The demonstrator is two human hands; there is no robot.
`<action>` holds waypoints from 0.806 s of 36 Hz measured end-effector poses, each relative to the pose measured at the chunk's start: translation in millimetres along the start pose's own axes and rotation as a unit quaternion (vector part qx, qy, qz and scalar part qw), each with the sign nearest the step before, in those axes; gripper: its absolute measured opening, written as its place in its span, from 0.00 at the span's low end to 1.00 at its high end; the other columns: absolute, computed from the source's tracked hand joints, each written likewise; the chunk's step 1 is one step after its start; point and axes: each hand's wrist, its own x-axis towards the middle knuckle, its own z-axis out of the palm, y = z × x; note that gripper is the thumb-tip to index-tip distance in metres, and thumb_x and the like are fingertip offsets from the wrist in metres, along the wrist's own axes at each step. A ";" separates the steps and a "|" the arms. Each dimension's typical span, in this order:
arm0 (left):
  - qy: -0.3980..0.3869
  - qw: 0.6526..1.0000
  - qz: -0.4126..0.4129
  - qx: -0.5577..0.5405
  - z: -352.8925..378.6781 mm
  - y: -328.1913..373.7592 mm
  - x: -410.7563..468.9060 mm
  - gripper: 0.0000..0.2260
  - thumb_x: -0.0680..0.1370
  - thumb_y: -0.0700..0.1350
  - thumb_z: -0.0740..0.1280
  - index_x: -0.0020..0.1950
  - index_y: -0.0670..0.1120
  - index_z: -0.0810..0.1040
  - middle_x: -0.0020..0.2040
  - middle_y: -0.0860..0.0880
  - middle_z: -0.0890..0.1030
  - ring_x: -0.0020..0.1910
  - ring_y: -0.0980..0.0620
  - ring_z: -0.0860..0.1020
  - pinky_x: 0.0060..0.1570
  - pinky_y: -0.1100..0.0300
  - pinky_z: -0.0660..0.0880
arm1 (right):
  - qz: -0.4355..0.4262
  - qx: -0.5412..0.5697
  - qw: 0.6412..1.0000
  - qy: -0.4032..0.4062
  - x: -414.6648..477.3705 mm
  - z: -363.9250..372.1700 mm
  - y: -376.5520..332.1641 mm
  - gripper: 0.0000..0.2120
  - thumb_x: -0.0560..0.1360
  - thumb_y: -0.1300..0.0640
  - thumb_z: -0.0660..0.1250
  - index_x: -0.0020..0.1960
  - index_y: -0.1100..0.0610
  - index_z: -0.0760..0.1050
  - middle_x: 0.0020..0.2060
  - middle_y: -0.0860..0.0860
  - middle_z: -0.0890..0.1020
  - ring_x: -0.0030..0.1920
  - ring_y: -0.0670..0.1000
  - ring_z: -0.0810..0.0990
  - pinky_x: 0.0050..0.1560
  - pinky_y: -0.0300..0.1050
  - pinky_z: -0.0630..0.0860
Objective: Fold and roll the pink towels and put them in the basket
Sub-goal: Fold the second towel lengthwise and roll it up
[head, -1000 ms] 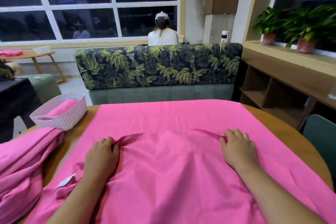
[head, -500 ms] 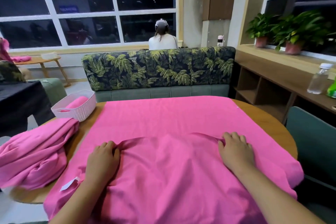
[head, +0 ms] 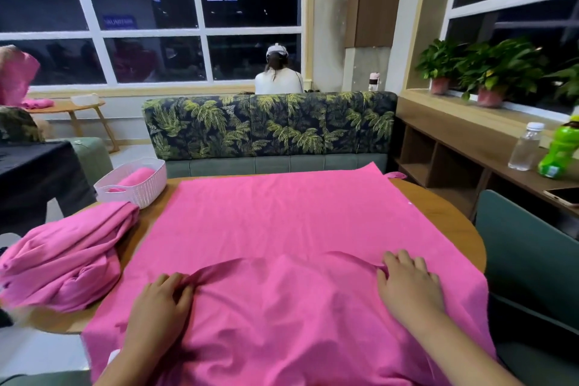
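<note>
Pink cloth is covering most of the scene: one large pink towel (head: 282, 222) is lying spread flat across the round wooden table (head: 438, 216), its near part hanging off the table edge toward the person. It is lying opened out so that a straight fold can be laid across its full width.

The near edge is being carried forward over the flat part, making a raised ridge that is running between the two hands. The left hand (head: 159, 301) is curling its fingers round the left end of that ridge and gripping it. The right hand (head: 410, 287) is sitting at the right end, fingers lying over the cloth and thumb tucked against the fold, so it seems to be pinching the edge as well. The hands are working well apart, probably so that the edge is travelling level and not sagging in the middle, where it is dipping a little.

By my judgement the first fold is only partly made, and the rolling is not yet begun.

At the far left of the table a white woven basket (head: 147, 188) is holding one rolled towel (head: 138, 174), within reach for the next roll. Just beside it a heap of pink towels (head: 62, 263) is waiting, unfolded, at the table's left side.
</note>
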 end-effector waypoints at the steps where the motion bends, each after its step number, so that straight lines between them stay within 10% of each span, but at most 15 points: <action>1: -0.003 1.000 -0.003 0.000 -1.6 0.1 -3.2 0.05 0.74 0.45 0.77 0.47 0.51 0.83 0.42 0.48 0.80 0.42 0.39 0.80 0.42 0.45 0.78 | -0.003 0.002 1.000 -0.006 -1.5 -2.0 0.5 0.21 0.83 0.41 0.54 0.73 0.45 0.67 0.65 0.46 0.73 0.65 0.52 0.71 0.59 0.52 0.74; 10: -0.070 0.997 -0.008 -0.041 -21.8 2.7 1.8 0.06 0.77 0.49 0.74 0.44 0.55 0.78 0.43 0.50 0.81 0.45 0.41 0.81 0.45 0.48 0.77 | -0.016 0.041 0.997 -0.060 7.9 -14.9 12.0 0.15 0.83 0.41 0.56 0.64 0.45 0.72 0.60 0.47 0.75 0.63 0.54 0.72 0.60 0.54 0.74; 14: -0.127 0.987 -0.035 -0.088 -38.5 3.2 11.5 0.13 0.80 0.54 0.68 0.40 0.48 0.77 0.37 0.49 0.82 0.40 0.43 0.81 0.41 0.49 0.74 | -0.030 0.143 0.989 -0.031 22.8 -16.0 17.5 0.11 0.83 0.45 0.60 0.45 0.49 0.71 0.45 0.47 0.79 0.51 0.56 0.77 0.50 0.54 0.75; 19: -0.057 0.991 -0.026 -0.120 -61.4 13.6 29.7 0.08 0.82 0.47 0.69 0.47 0.43 0.81 0.44 0.39 0.85 0.47 0.40 0.83 0.46 0.50 0.73 | 0.000 0.272 0.962 0.034 41.5 -33.0 20.2 0.14 0.85 0.50 0.60 0.42 0.53 0.69 0.34 0.52 0.78 0.36 0.54 0.77 0.39 0.53 0.74; 29: 0.059 0.992 0.000 -0.109 -81.4 56.5 148.2 0.11 0.85 0.51 0.62 0.45 0.48 0.71 0.41 0.41 0.83 0.43 0.38 0.81 0.41 0.48 0.73 | -0.012 0.242 0.956 0.163 152.2 -85.6 -5.2 0.14 0.84 0.49 0.59 0.42 0.53 0.69 0.43 0.56 0.77 0.47 0.64 0.79 0.42 0.54 0.73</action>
